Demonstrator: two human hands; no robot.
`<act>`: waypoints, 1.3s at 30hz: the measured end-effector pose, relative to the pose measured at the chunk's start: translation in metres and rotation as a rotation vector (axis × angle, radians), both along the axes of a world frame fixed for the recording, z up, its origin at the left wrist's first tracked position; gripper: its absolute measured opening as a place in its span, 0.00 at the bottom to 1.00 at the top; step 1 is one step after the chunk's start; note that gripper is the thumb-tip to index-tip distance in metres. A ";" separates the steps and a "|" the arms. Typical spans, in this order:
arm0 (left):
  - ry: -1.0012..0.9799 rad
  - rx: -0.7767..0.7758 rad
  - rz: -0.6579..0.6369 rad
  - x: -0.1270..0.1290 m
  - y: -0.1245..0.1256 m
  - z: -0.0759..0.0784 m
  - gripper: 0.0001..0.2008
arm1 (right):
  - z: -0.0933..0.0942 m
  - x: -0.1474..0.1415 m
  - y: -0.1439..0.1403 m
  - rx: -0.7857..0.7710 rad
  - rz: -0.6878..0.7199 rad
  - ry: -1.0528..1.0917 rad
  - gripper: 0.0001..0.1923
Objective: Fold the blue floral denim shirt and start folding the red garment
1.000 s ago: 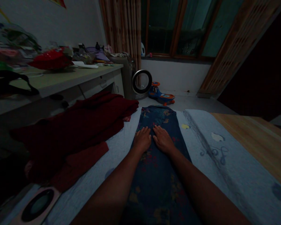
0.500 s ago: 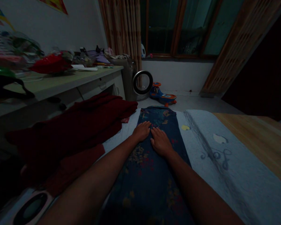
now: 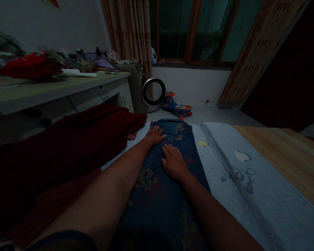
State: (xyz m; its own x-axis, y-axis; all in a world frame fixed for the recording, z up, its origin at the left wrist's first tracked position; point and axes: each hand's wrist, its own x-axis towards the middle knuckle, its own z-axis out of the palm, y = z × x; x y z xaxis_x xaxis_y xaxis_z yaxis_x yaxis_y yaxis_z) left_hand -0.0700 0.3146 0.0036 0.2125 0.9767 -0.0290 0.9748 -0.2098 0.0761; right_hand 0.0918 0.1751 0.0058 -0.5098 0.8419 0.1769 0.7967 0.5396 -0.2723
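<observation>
A dark blue garment (image 3: pixel 162 195) with a flower print lies flat and lengthwise on a pale grey-blue sheet (image 3: pixel 240 181). My left hand (image 3: pixel 155 135) rests palm down near the garment's far left edge, fingers spread. My right hand (image 3: pixel 173 162) lies flat on the cloth a little nearer and to the right, fingers together. Neither hand grips anything. Both forearms stretch over the garment.
A heap of dark red cloth (image 3: pixel 68 139) lies to the left of the garment. Beyond it stands a cluttered desk (image 3: pixel 54 90). A round fan (image 3: pixel 154 92) and a toy ride-on car (image 3: pixel 176 106) stand on the floor ahead. Bare wooden board (image 3: pixel 285 150) shows at right.
My left hand has slid forward along the garment toward its far end. My right hand has stayed nearly in place. The view has shifted a little to the right.
</observation>
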 end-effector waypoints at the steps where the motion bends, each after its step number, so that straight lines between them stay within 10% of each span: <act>1: 0.003 -0.004 0.010 0.001 0.003 0.000 0.33 | 0.000 0.000 0.000 0.001 -0.006 0.003 0.29; 24: -0.016 0.173 -0.035 0.007 0.004 0.001 0.26 | -0.002 0.000 0.000 0.002 -0.023 0.100 0.30; 33: -0.122 0.018 -0.210 0.037 -0.023 -0.009 0.31 | 0.009 0.007 -0.001 0.109 -0.375 0.094 0.14; 39: -0.142 0.278 -0.066 0.040 -0.027 -0.004 0.24 | 0.009 0.008 -0.004 0.117 -0.339 -0.006 0.11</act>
